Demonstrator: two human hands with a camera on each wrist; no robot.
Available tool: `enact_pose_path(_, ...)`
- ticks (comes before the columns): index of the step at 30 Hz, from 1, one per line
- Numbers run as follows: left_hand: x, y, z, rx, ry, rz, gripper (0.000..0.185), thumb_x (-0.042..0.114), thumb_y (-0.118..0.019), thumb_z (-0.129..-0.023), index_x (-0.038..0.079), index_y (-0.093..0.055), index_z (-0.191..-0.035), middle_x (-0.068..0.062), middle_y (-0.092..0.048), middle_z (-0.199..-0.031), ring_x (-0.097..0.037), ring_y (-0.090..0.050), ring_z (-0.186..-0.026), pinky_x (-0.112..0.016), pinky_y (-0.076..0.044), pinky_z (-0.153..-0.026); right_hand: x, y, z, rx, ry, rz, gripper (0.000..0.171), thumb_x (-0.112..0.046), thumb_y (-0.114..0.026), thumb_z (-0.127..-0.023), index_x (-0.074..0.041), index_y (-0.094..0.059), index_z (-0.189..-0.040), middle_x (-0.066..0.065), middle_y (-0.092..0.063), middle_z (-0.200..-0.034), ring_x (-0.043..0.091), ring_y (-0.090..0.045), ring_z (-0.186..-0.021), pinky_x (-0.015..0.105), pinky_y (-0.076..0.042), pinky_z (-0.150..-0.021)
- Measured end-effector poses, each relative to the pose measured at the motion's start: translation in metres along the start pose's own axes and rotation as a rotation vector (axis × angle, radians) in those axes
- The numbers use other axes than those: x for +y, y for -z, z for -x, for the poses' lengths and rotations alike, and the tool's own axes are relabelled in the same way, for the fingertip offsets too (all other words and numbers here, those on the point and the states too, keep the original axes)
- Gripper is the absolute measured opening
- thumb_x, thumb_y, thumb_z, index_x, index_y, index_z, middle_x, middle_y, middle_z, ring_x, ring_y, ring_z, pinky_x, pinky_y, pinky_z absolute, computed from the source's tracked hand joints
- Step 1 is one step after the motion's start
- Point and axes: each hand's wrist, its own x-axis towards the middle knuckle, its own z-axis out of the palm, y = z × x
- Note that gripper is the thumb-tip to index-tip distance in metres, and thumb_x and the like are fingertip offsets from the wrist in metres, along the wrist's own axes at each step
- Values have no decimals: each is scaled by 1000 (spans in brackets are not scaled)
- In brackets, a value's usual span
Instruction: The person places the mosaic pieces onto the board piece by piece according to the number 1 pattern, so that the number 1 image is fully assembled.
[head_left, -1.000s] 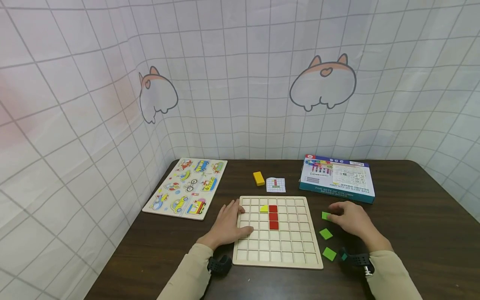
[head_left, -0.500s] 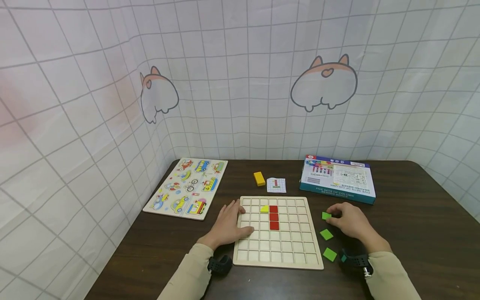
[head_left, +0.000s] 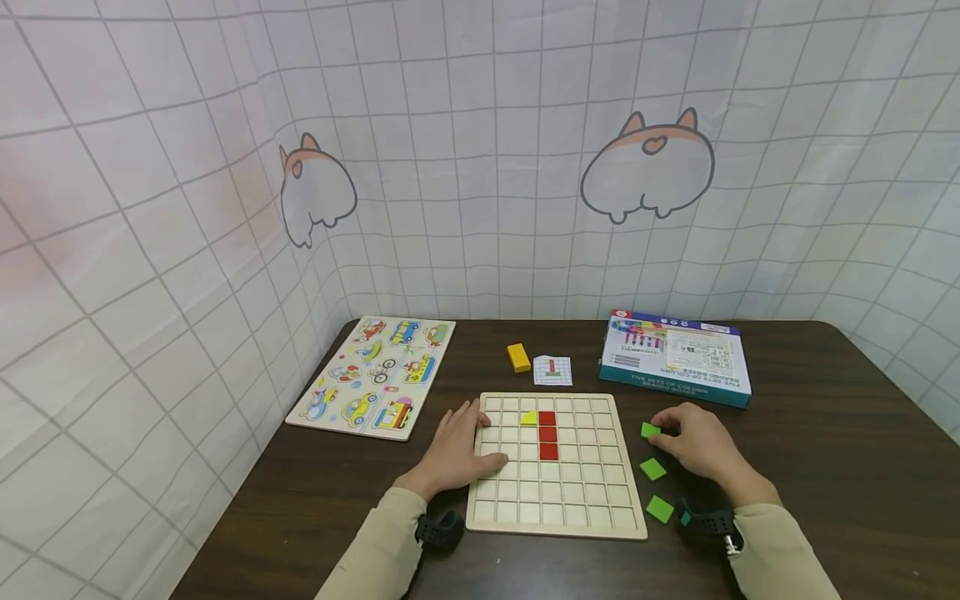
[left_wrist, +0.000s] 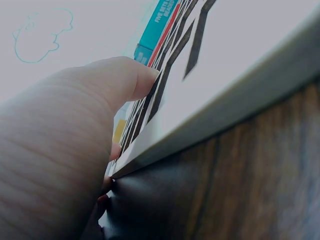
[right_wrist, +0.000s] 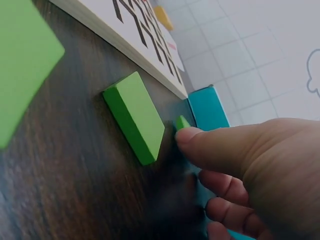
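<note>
My right hand [head_left: 701, 446] has crept slightly left over the last second and now pinches the far green tile [head_left: 649, 430], lying on the table [head_left: 825, 467] just right of the wooden grid board [head_left: 557, 500]; I judge the pick-up begun, the tile not yet lifted. My left hand [head_left: 453, 450] stays flat and relaxed on the board's left edge, steadying it. Two more green tiles [head_left: 652, 468] wait nearer me.

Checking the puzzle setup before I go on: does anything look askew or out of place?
One thing: the yellow piece in the grid board looks cut off at a corner, not filling its cell like the three red squares beside it. The loose green squares lie at uneven angles on the table. Nothing looks damaged.
</note>
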Motion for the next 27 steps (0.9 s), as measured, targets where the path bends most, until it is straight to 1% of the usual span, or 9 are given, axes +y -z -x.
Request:
enact_pose_path(6, -1, -1, 0, -11, 10, -13, 60, 48, -69, -81, 9, -50, -122, -20, -27, -157, -31, -19, -148, -48, -9, -120, -3, -3, -1, 42, 0, -10, 26, -19, -72, -87, -3, -71, -108, 16, -68, -107, 22, -55, -81, 45, -51, -73)
enact_pose_path(9, 0, 0, -1, -16, 11, -13, 59, 48, -69, -82, 9, -50, -123, -19, -26, -157, -31, -18, -148, -48, -9, -120, -7, -6, -1, 70, 16, -20, 26, -18, -72, -87, -3, -71, -108, 15, -69, -106, 20, -55, -78, 41, -51, -71)
enact_pose_path(15, 0, 1, -1, -7, 3, -5, 58, 48, -69, -81, 9, -51, -120, -21, -27, -156, -33, -19, -147, -50, -10, -120, -23, -14, -2, 104, 51, -46, 25, -18, -72, -88, -5, -71, -110, 12, -68, -104, 19, -52, -76, 32, -44, -62)
enact_pose_path(19, -1, 0, -1, -14, 15, -17, 59, 49, -68, -82, 10, -50, -123, -19, -27, -157, -31, -18, -148, -48, -9, -120, -34, -18, 0, 121, 71, -73, 29, -19, -72, -88, -5, -70, -113, 9, -66, -100, 17, -49, -74, 30, -40, -58)
enact_pose_path(23, -1, -1, 0, -18, 22, -20, 61, 50, -68, -82, 10, -50, -124, -17, -27, -157, -30, -18, -148, -47, -8, -121, -45, -21, 1, 142, 117, -95, 33, -17, -73, -87, -3, -68, -117, 5, -63, -93, 16, -47, -72, 29, -39, -56)
enact_pose_path(27, -2, -1, 0, -12, 14, -13, 59, 49, -68, -81, 10, -50, -121, -19, -27, -157, -31, -19, -148, -48, -9, -120, -53, -25, 1, 149, 154, -116, 31, -15, -73, -87, -4, -70, -115, 1, -59, -89, 15, -46, -72, 27, -37, -56)
